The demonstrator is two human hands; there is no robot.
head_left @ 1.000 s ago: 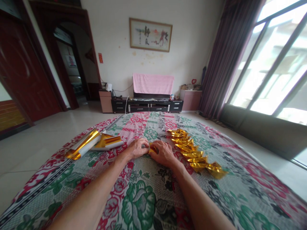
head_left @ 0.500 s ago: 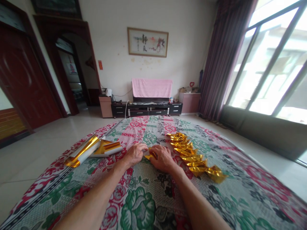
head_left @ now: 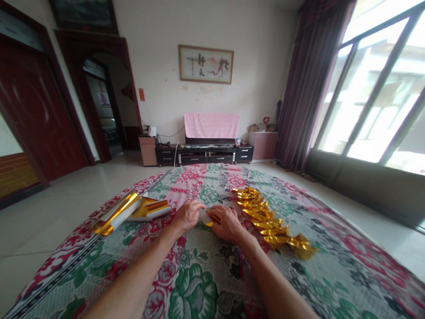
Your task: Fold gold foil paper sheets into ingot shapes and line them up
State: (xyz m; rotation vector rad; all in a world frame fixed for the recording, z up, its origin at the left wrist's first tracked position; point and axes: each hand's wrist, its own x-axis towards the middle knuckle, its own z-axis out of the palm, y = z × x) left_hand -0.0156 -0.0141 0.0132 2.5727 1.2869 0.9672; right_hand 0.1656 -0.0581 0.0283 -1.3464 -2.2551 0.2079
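Note:
A small piece of gold foil paper (head_left: 206, 218), its pale back partly showing, lies between my hands at the middle of the cloth. My right hand (head_left: 226, 223) is closed on its right side, fingers curled over it. At its left edge, my left hand (head_left: 188, 216) has thumb and fingers pinched together on the paper; the fingertips are small in view. To the right runs a slanting row of folded gold paper pieces (head_left: 265, 217). Rolled gold paper sheets with white backs (head_left: 121, 212) rest at the left, beside a second partly curled stack (head_left: 151, 209).
A patterned floral cloth (head_left: 192, 288) covers the rounded surface under my hands. Beyond its far edge stands a low black cabinet (head_left: 195, 155) with a pink cloth (head_left: 211, 125) draped over something. A window (head_left: 372, 97) and purple curtain (head_left: 308, 84) are at the right.
The paper between my hands shows more of its pale side and less gold. Both hands stay in nearly the same place. The whole view has shifted slightly downward in the frame.

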